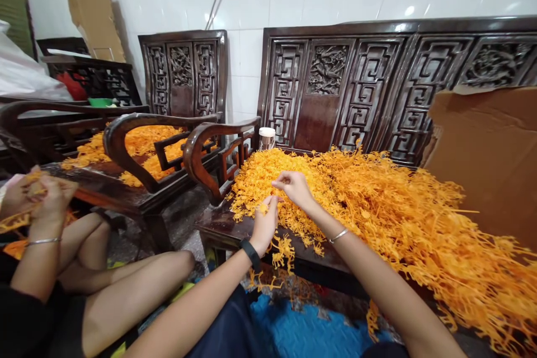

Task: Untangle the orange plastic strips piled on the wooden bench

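Observation:
A big heap of orange plastic strips [390, 207] covers the seat of a dark carved wooden bench [335, 72]. My left hand [265, 225], with a black band on the wrist, is closed in a pinch on a small orange piece at the heap's near left edge. My right hand [295, 187], a thin bracelet on its wrist, is pinched shut on a strand just above and to the right, its knuckles over the heap. Loose orange strands [280, 251] dangle off the bench's front edge below my hands.
A small white-lidded jar [267, 138] stands at the bench's back left. A carved armchair [168, 140] to the left holds more orange strips. Another person sits at far left, hands [39, 196] on orange pieces. Cardboard [486, 151] leans at right. Blue mat [310, 330] lies below.

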A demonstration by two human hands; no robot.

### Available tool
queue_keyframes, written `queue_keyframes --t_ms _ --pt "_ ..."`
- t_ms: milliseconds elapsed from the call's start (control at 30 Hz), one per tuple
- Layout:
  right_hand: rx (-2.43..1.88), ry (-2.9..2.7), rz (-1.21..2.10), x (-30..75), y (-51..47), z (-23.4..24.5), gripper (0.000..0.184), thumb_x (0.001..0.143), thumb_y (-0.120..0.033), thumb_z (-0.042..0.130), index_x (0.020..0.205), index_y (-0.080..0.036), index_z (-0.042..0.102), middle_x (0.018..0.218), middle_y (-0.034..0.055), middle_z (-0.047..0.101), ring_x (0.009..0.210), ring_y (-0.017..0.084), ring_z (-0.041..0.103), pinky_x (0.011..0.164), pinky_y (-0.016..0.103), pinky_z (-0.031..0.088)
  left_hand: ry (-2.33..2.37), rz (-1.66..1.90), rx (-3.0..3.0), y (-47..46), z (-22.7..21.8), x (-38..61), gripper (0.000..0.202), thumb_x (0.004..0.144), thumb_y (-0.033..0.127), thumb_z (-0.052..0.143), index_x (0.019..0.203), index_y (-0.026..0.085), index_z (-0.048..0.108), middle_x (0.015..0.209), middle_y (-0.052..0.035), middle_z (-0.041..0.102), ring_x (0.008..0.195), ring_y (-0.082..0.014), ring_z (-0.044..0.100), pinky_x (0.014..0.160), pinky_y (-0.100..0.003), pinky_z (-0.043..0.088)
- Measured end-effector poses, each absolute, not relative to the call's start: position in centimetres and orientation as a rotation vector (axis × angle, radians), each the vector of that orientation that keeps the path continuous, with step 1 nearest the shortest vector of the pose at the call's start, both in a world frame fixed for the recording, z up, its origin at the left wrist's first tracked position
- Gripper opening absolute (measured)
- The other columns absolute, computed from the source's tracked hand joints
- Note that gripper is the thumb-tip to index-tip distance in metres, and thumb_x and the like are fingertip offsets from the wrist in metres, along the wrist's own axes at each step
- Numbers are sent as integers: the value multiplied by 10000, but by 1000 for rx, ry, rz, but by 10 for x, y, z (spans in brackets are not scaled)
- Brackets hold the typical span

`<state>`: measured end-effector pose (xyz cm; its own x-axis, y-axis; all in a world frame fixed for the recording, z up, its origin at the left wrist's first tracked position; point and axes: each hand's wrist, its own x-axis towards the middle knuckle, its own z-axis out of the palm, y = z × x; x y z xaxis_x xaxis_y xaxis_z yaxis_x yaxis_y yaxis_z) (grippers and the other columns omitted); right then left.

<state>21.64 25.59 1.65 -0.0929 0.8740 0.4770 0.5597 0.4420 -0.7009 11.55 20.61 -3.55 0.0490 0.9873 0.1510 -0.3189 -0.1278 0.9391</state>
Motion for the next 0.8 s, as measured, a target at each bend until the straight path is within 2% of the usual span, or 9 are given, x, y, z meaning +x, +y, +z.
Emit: queue_keyframes --t_ms 200,433,633,800 --pt "-1206 -1585 347 209 261 11 267 721 -387 585 578 -163 569 606 20 592 568 134 492 570 257 353 784 1424 1068 210 -25 117 319 753 462 532 744 147 483 420 103 223 348 -32 168 346 -174 133" --pt "-1183 -1399 440 204 266 9 221 668 -345 612 554 -167 545 586 8 567 568 129 482 575 248 376 737 1435 1045 215 -23 119 292 759 420 539 812 136 502 421 115 197 336 -27 157 341 -161 130" --pt "-1119 -1195 599 200 273 8 246 663 -394 574 600 -160 534 610 18 572 579 129 508 561 239 410 664 1412 1013 218 -19 119 341 740 480 554 773 146 494 390 121 193 292 -29 162 314 -168 120" --pt "-1070 -1131 677 191 276 2 243 615 -391 598 592 -158 533 599 20 573 589 135 522 546 241 413 660 1409 980 223 -16 116 359 715 474 584 811 134 517 388 124 204 291 -24 166 315 -171 134"
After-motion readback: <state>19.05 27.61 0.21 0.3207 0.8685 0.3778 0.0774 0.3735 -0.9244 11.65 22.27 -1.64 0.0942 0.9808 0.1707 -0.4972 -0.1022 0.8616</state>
